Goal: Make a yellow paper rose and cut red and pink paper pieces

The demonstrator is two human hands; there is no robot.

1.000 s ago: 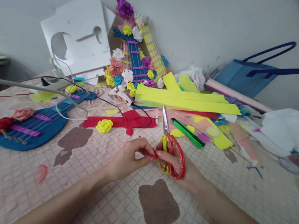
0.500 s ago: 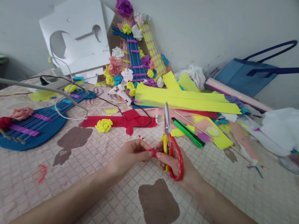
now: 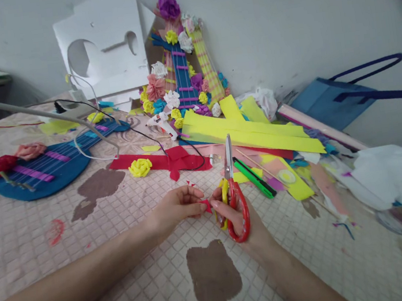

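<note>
Currently both hands meet just above the table (image 3: 129, 199). The left hand (image 3: 177, 208) pinches a small red scrap (image 3: 205, 205) between thumb and forefinger. The right hand (image 3: 245, 223) touches the same scrap with its fingertips, with its other fingers threaded through the red and yellow loops of the scissors (image 3: 233, 190). The blades are together and point up and away, towards the yellow paper strips (image 3: 250, 131).

The likeliest trouble, as I judge it, is the divided grip — the right hand carries the scissors and works the scrap at once. The tool could swing or slip, and its tip could catch the left fingers or tear the tiny piece. The scrap looks small enough to drop and get lost among the red felt strip (image 3: 158, 162) and the other offcuts. A green utility knife (image 3: 253, 170) lies just beside the right hand, and a black cord (image 3: 147, 138) crosses the table nearby — a careless reach could snag either.
</note>
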